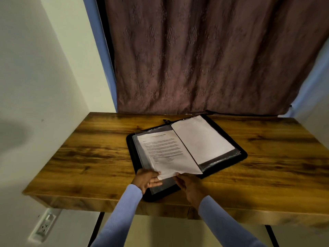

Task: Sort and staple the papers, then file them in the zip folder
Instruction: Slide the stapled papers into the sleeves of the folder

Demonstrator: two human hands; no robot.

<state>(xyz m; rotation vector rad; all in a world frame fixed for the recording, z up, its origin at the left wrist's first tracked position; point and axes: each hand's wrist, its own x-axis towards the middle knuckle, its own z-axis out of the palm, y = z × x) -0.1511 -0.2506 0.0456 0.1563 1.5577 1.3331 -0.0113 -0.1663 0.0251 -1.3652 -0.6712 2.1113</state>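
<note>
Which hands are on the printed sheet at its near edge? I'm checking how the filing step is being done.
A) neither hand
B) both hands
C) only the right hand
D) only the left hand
B: the left hand and the right hand each meet the near edge of the printed sheet, which lies over the left half of the open zip folder.

Wooden table (92, 157): dark-grained top, set against a curtain at its far edge and a wall on its left. One item lies directly on it: a black zip folder (238, 150), opened flat, right of centre, its near corner at the table's front edge. A small dark object (166, 120), possibly the zip pull, rests at the folder's far corner.
</note>
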